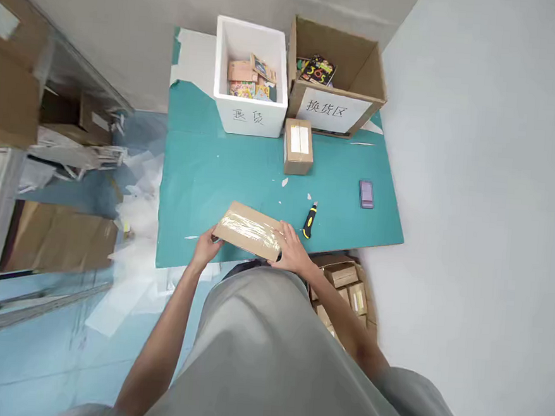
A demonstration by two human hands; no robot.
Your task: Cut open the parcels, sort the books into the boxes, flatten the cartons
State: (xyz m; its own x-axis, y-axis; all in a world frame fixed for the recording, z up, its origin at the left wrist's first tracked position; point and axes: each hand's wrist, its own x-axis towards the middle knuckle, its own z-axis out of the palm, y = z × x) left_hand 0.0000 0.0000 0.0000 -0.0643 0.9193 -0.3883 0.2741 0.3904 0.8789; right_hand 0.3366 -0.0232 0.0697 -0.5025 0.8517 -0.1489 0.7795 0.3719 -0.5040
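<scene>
Between my two hands is a flat cardboard box (249, 229), with shiny clear tape along its upper face. It lies tilted at the near edge of the green table. My left hand (205, 248) grips its left end, the thumb and fingers on the corner. At the opposite end, my right hand (291, 250) has its fingers over the top and holds the box there. Just right of that hand a black and yellow utility knife (309, 221) rests on the table. A smaller taped cardboard box (299, 147) with a white label stands farther back.
At the back are a white foam box (250, 118) holding booklets and an open cardboard carton (334, 114) with a dark book inside. A small purple item (366, 194) lies at right. Below the table edge, a carton holds several small boxes (343, 276). Shelving (1, 214) stands left.
</scene>
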